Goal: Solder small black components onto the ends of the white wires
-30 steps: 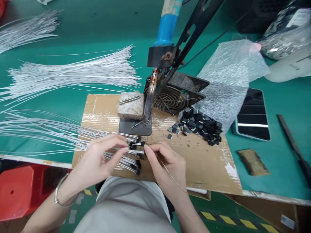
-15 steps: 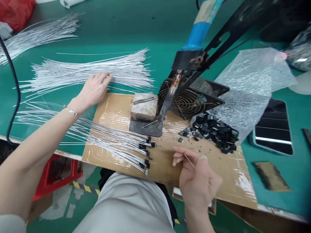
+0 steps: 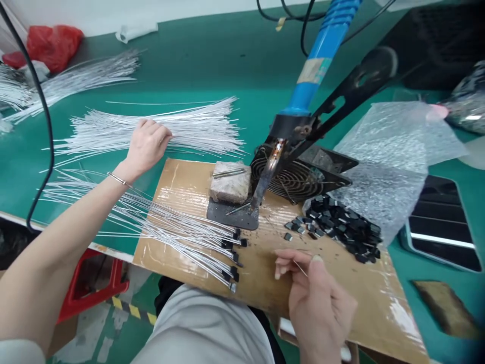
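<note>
My left hand point(image 3: 149, 144) is at the near right part of a bundle of white wires point(image 3: 109, 126), its thumb and fingertips pinched together on a wire; the exact grip is partly hidden. My right hand point(image 3: 320, 298), over the cardboard, holds a thin metal wire point(image 3: 300, 268) between thumb and fingers. Finished-looking wires with black square ends point(image 3: 197, 227) lie fanned on the cardboard, under my left forearm. A pile of small black square pieces point(image 3: 341, 225) sits beyond my right hand. The soldering iron point(image 3: 271, 169) points down at a dark metal plate point(image 3: 233, 216).
A pale block point(image 3: 230, 184) with metal rods stands on the plate, beside a black fan point(image 3: 291, 174). Bubble wrap point(image 3: 390, 156), a phone point(image 3: 441, 222) and a brown pad point(image 3: 447, 308) lie right. Cardboard point(image 3: 178, 182) covers the green table's front. A black cable point(image 3: 47, 126) hangs left.
My left hand's fingers have gone from lying on the white wires to a pinch. My right hand keeps the thin wire. The view has tilted up slightly, so everything sits lower.
</note>
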Tool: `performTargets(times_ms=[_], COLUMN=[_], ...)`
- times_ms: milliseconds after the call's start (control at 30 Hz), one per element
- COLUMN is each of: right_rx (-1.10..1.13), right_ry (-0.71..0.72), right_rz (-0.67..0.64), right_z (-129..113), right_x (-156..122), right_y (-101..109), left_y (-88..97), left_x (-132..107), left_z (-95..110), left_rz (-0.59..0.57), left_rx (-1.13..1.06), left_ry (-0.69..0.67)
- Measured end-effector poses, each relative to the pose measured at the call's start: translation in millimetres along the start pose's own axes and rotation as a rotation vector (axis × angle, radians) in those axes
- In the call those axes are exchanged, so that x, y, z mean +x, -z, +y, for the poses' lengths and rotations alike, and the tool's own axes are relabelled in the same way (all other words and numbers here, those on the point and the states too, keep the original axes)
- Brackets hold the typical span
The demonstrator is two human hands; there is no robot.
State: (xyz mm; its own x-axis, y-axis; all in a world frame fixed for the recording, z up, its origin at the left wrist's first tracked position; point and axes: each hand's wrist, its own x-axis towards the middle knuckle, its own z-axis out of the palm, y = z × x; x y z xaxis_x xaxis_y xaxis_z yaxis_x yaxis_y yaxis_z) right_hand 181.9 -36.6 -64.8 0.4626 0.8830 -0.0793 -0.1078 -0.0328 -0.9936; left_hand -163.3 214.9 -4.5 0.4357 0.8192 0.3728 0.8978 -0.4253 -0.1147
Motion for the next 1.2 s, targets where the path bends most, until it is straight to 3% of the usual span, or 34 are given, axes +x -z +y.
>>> performTargets(times_ms=[333,500,633,700,767,933,1067,1200], right_rx=[0.054,-0.088,-0.219,-0.226,-0.253,-0.291,-0.268,-0.261], right_ry=[0.06,0.099,0.208,0.304,0.346,0.392,0.29,0.261], right_rz=[-0.025,-0.045,-0.177,-0.306,-0.341,-0.295,-0.262,-0.241], right_z=[1,-9,-27,-39,-48,-55,-55,-56], right_x=[3,-2,-3,-2,-1,-8,-16,-17], right_y=[2,1,-5,-13,-20,-24,-24,-26], left_y=[34.4,55.9,68.1,69.7,68.5,62.9,62.2,60.9], left_x=[-19,-63,-101,-114,-121,-125,-123,-123], left_z=[3,25,58,72,83,91,93,95], left_rz=[0.162,0.257,0.26,0.29,0.322,0.304,0.321,0.265], left_rx=[-0.044,-0.032,-0.053,-0.076,-0.111,-0.186,-0.127,-0.171], left_ry=[0.039,-0.062,-0.17,-0.294,-0.38,-0.346,-0.41,-0.425])
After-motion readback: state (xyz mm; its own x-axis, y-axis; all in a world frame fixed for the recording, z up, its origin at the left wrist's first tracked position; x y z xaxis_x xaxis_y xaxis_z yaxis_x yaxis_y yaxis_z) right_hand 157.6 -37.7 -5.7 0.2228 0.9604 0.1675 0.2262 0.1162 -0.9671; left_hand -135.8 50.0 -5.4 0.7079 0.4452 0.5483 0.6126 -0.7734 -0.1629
